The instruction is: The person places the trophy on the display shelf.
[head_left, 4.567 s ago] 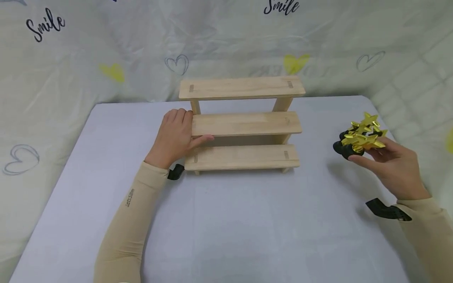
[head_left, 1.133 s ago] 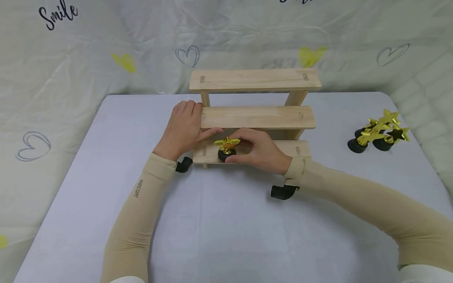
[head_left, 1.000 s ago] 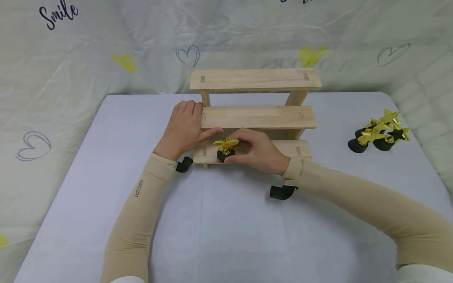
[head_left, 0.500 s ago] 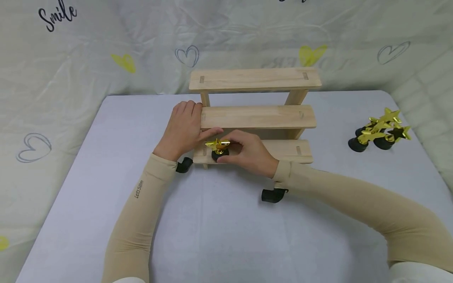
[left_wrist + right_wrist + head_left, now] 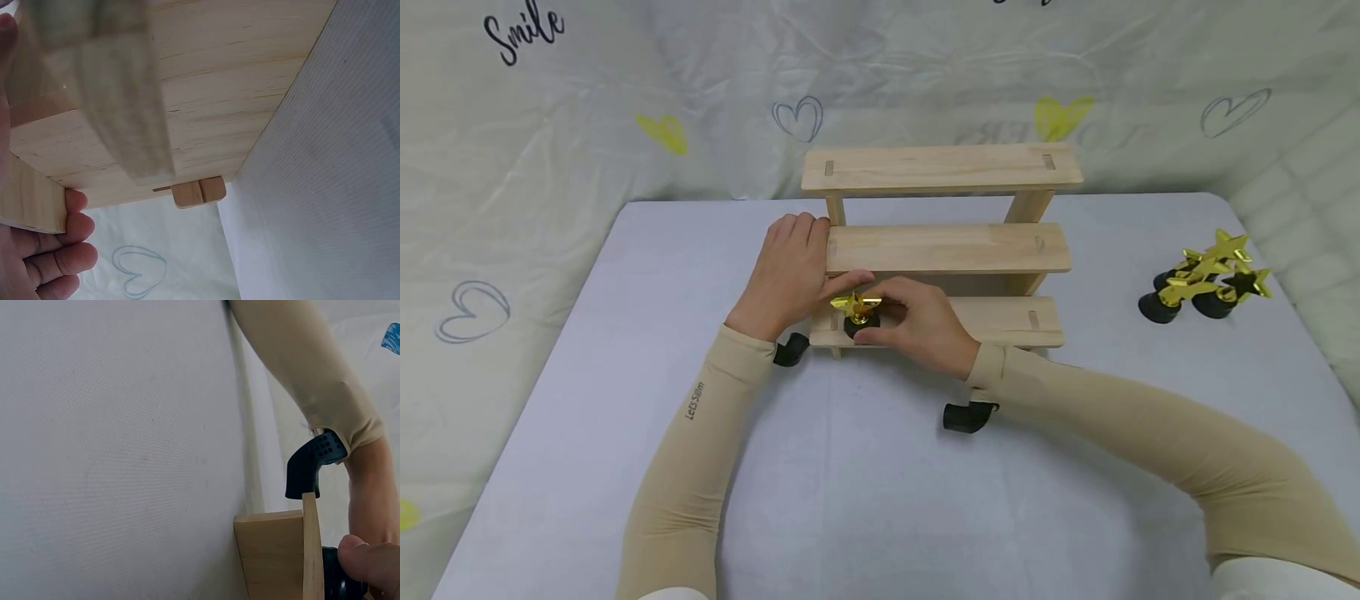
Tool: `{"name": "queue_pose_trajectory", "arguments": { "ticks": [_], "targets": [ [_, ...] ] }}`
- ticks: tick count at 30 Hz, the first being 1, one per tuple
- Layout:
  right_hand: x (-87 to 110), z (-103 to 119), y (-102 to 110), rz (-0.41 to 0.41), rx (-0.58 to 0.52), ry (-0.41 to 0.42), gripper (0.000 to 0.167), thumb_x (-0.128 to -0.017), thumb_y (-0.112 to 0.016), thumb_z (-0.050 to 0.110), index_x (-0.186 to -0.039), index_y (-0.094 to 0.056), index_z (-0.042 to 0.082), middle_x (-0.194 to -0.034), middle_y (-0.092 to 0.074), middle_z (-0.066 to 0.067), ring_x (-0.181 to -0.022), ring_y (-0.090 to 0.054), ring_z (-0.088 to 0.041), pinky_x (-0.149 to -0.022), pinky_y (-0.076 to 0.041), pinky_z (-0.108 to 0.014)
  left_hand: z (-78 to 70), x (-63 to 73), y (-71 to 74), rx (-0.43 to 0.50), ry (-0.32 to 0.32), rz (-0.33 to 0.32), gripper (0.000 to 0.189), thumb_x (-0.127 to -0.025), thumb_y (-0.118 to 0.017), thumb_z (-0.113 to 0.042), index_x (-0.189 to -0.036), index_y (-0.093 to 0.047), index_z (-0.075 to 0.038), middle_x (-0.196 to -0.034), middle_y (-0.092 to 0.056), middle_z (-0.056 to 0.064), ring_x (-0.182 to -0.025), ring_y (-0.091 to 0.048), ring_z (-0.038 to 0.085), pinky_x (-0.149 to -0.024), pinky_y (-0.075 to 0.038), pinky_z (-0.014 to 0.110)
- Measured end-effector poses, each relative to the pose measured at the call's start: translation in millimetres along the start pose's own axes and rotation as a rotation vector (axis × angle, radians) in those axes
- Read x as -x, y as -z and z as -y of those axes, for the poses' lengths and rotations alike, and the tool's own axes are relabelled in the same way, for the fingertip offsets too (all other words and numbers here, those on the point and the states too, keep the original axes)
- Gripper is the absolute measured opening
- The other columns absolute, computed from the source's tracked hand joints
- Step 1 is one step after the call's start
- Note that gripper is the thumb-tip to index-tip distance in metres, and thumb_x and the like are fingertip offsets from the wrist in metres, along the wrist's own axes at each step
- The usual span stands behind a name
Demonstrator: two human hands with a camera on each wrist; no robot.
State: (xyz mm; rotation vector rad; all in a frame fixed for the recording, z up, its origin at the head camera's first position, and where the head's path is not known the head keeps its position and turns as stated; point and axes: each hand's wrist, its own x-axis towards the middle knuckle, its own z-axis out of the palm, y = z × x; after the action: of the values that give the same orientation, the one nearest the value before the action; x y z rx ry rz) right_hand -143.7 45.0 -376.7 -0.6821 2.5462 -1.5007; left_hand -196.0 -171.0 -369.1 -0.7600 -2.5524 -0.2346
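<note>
In the head view a three-tier wooden step shelf [image 5: 947, 248] stands at the middle back of the table. My left hand [image 5: 786, 275] grips the left end of its middle board, thumb along the front; the left wrist view shows its fingertips [image 5: 74, 257] curled round the wood. My right hand [image 5: 928, 325] pinches a small gold star trophy [image 5: 859, 317] by its black base, upright at the left part of the bottom board [image 5: 1000, 321]. In the right wrist view the thumb [image 5: 369, 559] presses that base, right beside the board's edge.
Three more star trophies [image 5: 1202, 279] with black bases stand close together on the white table [image 5: 887, 483], at the back right. A patterned cloth [image 5: 910, 75] hangs behind the table. Black camera mounts jut from both wrists.
Earlier, my right hand held several trophies at the right; three now stand there. It carried one to the bottom board and has slid leftward with it. The left hand keeps its grip.
</note>
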Motion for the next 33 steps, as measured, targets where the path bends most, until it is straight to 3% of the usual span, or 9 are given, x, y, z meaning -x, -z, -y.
{"name": "queue_pose_trajectory", "arguments": {
  "ticks": [7,18,33],
  "targets": [
    [-2.5,0.2,-1.8,0.003,0.051,-0.024,0.044,-0.076,-0.094,0.023,-0.115,-0.076,0.011,-0.114,-0.077,-0.002,-0.11,-0.072,-0.016,-0.1,-0.058,-0.03,0.3,-0.1,0.8,-0.001,0.003,0.0,0.106,-0.087,-0.02,-0.089,-0.108,-0.058,0.008,-0.09,-0.058,0.02,-0.088,-0.054,0.036,-0.088,-0.046,0.047],
    [-3.5,2.5,-4.2,-0.032,0.086,0.014,0.045,-0.076,-0.094,0.023,-0.114,-0.075,0.01,-0.114,-0.077,-0.004,-0.105,-0.071,-0.019,-0.096,-0.059,-0.034,1.7,-0.9,1.7,-0.008,-0.001,0.004,0.101,-0.09,-0.026,-0.086,-0.107,-0.058,0.008,-0.093,-0.06,0.021,-0.091,-0.055,0.037,-0.089,-0.047,0.047],
    [0.5,0.3,-3.2,-0.046,0.1,0.012,0.051,-0.074,-0.095,0.025,-0.119,-0.074,0.011,-0.119,-0.076,-0.003,-0.114,-0.071,-0.018,-0.103,-0.056,-0.031,-0.3,-1.2,1.4,-0.004,0.001,0.019,0.102,-0.09,-0.025,-0.087,-0.11,-0.058,0.008,-0.092,-0.059,0.021,-0.09,-0.054,0.037,-0.086,-0.046,0.047]
  ]
}}
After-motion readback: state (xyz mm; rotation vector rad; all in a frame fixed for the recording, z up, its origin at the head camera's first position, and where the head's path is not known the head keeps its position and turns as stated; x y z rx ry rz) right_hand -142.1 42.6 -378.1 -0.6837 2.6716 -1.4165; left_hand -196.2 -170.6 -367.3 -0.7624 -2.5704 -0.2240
